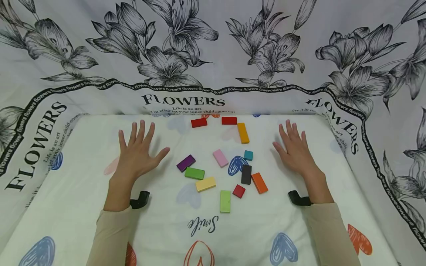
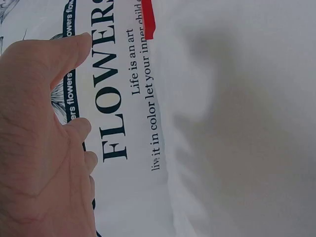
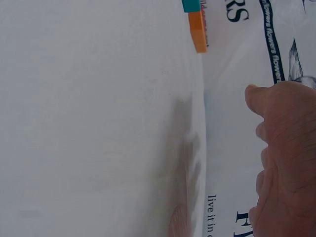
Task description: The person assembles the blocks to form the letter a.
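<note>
My left hand (image 1: 134, 157) is spread, palm down, left of a scatter of coloured blocks, touching none of them. Over on the right, my right hand (image 1: 294, 149) is spread too and holds nothing. Nearest the left hand lie a purple block (image 1: 186, 163) and a green block (image 1: 194, 173). A small teal block (image 1: 248, 155) and an orange block (image 1: 259, 183) are the closest to the right hand. Between them are a pink block (image 1: 220, 158), a black block (image 1: 246, 174), a yellow block (image 1: 205, 184), a small red block (image 1: 238, 191) and a light green block (image 1: 225, 201).
Two red blocks, a left one (image 1: 199, 123) and a right one (image 1: 229, 120), lie near the far edge beside an amber block (image 1: 243, 133). A white cloth (image 1: 159, 229) with printed hearts covers the table. Behind it hangs a flower-printed cloth (image 1: 226, 62).
</note>
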